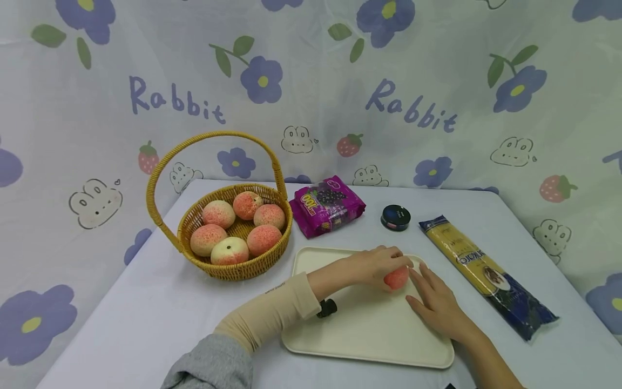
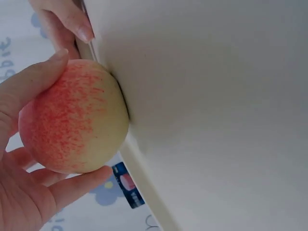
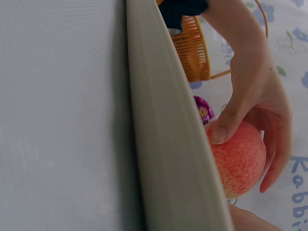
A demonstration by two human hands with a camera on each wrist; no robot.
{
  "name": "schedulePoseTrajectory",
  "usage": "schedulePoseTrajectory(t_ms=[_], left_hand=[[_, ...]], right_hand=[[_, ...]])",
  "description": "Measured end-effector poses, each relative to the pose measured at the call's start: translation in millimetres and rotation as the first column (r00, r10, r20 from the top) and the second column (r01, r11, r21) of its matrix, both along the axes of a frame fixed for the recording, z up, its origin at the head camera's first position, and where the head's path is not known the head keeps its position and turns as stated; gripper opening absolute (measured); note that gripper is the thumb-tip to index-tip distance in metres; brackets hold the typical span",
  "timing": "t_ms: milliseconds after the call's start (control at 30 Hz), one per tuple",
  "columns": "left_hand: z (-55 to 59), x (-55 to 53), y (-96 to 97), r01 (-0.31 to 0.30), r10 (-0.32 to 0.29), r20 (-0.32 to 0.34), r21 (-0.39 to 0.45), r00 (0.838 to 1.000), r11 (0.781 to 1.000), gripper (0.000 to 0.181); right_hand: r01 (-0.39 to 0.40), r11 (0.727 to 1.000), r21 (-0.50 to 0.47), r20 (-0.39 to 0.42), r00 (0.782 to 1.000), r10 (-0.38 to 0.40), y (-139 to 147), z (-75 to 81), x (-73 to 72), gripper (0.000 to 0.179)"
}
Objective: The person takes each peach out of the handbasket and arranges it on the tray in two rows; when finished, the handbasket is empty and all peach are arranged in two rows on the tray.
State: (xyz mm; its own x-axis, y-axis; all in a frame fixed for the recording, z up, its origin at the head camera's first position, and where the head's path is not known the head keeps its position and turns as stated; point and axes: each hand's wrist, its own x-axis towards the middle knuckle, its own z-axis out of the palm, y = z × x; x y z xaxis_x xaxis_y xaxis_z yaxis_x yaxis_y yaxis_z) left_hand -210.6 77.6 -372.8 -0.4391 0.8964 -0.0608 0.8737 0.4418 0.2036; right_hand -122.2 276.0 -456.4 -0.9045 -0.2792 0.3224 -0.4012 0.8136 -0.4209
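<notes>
My left hand (image 1: 376, 266) reaches across the cream tray (image 1: 359, 335) and holds a red and pale yellow peach (image 1: 396, 278) near the tray's far right corner. In the left wrist view the thumb and fingers curve round the peach (image 2: 74, 118), which appears to rest against the tray surface. Close beside it, my right hand (image 1: 437, 302) lies over the tray's right side, its fingers extended and holding nothing. The right wrist view shows mostly the tray rim (image 3: 168, 115), with the left hand (image 3: 264, 101) on the peach beyond; the right hand is largely hidden there.
A wicker basket (image 1: 252, 267) with several peaches stands at the left. Behind the tray lie a purple grape-printed packet (image 1: 330, 205) and a small round dark tin (image 1: 396, 217). A long yellow and blue packet (image 1: 486, 275) lies to the right. A patterned curtain (image 1: 311, 108) hangs behind the table.
</notes>
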Motion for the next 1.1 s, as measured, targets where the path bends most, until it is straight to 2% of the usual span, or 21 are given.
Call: schedulePoseTrajectory(t_ms=[133, 300, 500, 667, 900, 1100], left_hand=[[-0.3, -1.1, 0.6, 0.032, -0.032, -0.034, 0.005, 0.999, 0.999, 0.06], [-1.5, -0.8, -0.6, 0.086, -0.085, -0.13, 0.0, 0.988, 0.996, 0.06], [2.0, 5.1, -6.1, 0.052, -0.06, -0.197, -0.05, 0.979, 0.997, 0.082], [10.5, 5.0, -11.8, 0.037, -0.044, -0.257, -0.035, 0.965, 0.999, 0.085], [16.8, 3.2, -26.8, 0.011, -0.009, -0.259, 0.008, 0.966, 1.0, 0.078], [17.3, -2.0, -44.3, 0.01, 0.016, -0.244, 0.102, 0.97, 0.995, 0.065]], right_hand=[[-0.004, 1.0, -0.001, -0.012, 1.0, 0.004, 0, 1.6, 0.6, 0.057], [-0.004, 1.0, -0.003, -0.018, 1.0, 0.004, 1, -1.1, 0.9, 0.057], [-0.011, 1.0, 0.005, -0.017, 1.0, 0.011, 0, -4.9, 2.1, 0.058], [-0.005, 1.0, -0.001, -0.036, 0.999, 0.005, 1, -3.4, 1.7, 0.058], [-0.006, 1.0, -0.017, -0.002, 1.0, 0.006, 1, -2.7, 3.4, 0.058], [-0.01, 1.0, -0.023, 0.003, 1.0, 0.01, 0, 0.2, 3.1, 0.058]])
